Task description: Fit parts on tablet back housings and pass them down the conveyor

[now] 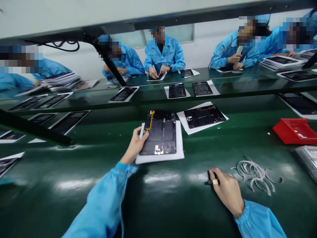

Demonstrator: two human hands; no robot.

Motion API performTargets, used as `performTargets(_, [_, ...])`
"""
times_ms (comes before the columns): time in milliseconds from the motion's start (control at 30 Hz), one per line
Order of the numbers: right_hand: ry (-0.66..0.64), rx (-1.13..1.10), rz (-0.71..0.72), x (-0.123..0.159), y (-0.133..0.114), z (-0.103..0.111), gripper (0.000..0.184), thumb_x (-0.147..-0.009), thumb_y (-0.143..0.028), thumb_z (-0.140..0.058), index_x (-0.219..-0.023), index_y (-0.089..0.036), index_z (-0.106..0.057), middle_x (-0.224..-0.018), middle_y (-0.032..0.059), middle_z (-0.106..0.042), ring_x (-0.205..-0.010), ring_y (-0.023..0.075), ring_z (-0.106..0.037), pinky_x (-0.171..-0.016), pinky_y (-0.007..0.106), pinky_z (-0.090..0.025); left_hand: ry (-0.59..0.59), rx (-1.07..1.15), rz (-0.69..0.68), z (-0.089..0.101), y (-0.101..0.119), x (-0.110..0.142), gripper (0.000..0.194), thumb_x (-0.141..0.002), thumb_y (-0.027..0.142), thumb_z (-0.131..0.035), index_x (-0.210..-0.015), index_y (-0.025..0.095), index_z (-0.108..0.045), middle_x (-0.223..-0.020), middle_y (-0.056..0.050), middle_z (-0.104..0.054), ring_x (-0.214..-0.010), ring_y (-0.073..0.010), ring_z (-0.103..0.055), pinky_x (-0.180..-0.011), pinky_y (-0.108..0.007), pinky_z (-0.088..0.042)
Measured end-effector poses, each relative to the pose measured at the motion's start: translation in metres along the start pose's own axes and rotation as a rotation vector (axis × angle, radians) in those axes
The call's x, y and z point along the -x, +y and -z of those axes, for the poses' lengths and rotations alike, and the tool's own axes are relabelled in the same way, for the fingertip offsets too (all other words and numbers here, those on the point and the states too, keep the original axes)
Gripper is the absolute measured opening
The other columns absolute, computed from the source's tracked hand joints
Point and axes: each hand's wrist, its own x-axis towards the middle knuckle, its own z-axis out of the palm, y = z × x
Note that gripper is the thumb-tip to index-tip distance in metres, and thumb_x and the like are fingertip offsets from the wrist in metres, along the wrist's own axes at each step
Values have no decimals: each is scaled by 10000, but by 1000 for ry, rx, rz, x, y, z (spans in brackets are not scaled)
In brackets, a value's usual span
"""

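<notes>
My left hand [136, 145] grips the left edge of a black tablet housing [160, 137], thumb on top, with a white sheet [180, 155] beneath it. An orange flex cable [152, 119] runs along the housing's upper left. My right hand [228, 190] is closed low over the green bench, its fingers pinched around a small dark piece with a pale part [215, 181]; its kind is unclear. Just right of that hand lies a heap of curled white strips [255, 173]. Another tablet housing [205, 115] rests on white paper beyond the held one.
A red bin [294, 130] stands at right, above a stack of clear-wrapped items [308, 162]. Raised rails cross the bench, and a dark green post [34, 127] slants at left. Across the bench, co-workers in blue smocks [164, 49] handle similar parts. More housings [177, 91] lie between.
</notes>
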Motion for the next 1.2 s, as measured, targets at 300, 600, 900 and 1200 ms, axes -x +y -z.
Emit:
performTargets(300, [-27,-51,-34,4,3,-10,312,-1014,-305,-332,-862,-210,-587,-667,12,-665,-556,153,-641,-555,250,-400,163,-241,-37,5,-10,-141,442,-796,197,-636,-1202,117,-480,-944,-98,-666,-899,-249,-659,-845,-403,-519])
performTargets(600, [-52,-67,-29,4,3,-9,270,-1007,-307,-352,-900,-218,-583,-657,0,-658,-545,160,-640,-539,265,-393,118,-450,-224,-79,-1,-96,354,-906,294,-507,-1237,173,-483,-1170,-121,-625,-1050,-230,-622,-921,-348,-472])
performTargets(900, [-88,-124,-67,2,0,-6,286,-1011,-296,-330,-875,-216,-569,-665,7,-660,-569,158,-646,-558,251,-378,59,-464,-14,-151,16,-98,413,-783,375,-714,-1026,62,-600,-1163,-251,-592,-1157,-396,-545,-934,-491,-427])
performTargets(1200, [-79,-127,-84,-1,-4,0,290,-1005,-280,-334,-839,-219,-564,-651,-10,-667,-552,151,-641,-531,254,-331,6,21,96,-156,13,-83,326,-922,317,-575,-1199,147,-560,-1197,-95,-588,-1018,-231,-611,-848,-432,-533])
